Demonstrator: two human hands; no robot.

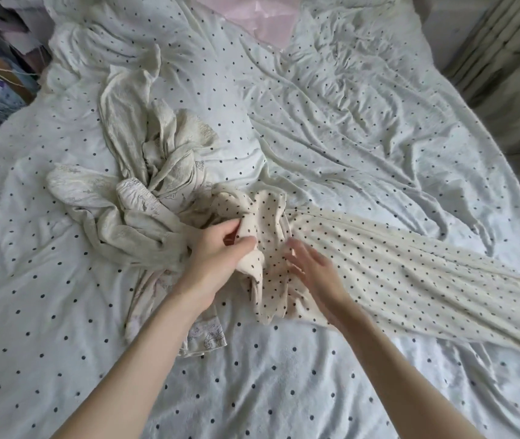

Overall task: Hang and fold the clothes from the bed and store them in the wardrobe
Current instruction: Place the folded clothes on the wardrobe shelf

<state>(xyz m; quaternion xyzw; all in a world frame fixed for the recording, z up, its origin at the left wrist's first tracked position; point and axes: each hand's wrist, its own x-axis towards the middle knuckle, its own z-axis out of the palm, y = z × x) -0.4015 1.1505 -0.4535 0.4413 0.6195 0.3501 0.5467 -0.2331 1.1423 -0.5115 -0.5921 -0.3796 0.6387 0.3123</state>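
Left hand (220, 248) pinching fold of dotted cream garment (379, 258) on bed (284, 375); right hand (311, 264) just beside, fingers spread, blurred. Crumpled beige clothes (144, 172) left of garment.

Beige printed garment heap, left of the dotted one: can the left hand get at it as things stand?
Probably not right away. The left hand grips a fold of the cream dotted garment. The beige printed heap lies uncovered right beside it on the bed, so once it lets go, likely yes.

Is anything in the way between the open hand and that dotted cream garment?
Nothing visible. The right hand hovers with spread fingers just over the dotted cream garment, while the left hand already pinches a fold of it beside the crumpled beige clothes.
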